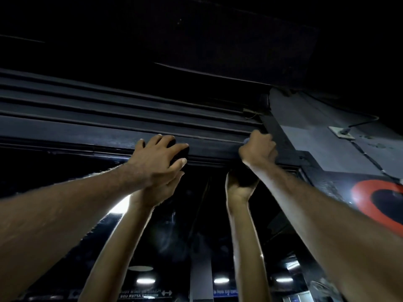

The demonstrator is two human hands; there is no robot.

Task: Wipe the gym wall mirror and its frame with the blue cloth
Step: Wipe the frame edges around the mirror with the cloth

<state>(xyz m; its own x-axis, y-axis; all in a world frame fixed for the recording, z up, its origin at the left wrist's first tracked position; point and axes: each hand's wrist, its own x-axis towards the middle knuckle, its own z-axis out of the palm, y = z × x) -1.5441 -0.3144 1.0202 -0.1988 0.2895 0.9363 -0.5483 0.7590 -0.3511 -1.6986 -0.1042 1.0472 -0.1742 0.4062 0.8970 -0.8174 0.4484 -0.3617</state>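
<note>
I look up at the top of the wall mirror point(196, 225) and its black frame point(209, 150). My left hand point(157, 159) rests flat on the top frame bar, fingers spread and straight. My right hand point(258, 150) is fisted against the frame near its upper right corner. A small bit of the blue cloth point(246, 141) shows at the top of that fist; the rest of it is hidden inside the hand. Both arms and hands are reflected in the glass just below.
Dark ridged mouldings point(109, 110) run above the frame under a black ceiling. To the right is a grey wall point(316, 127) with a small white box point(341, 132), a cable, and a red ring graphic point(375, 201). Ceiling lights are reflected in the mirror.
</note>
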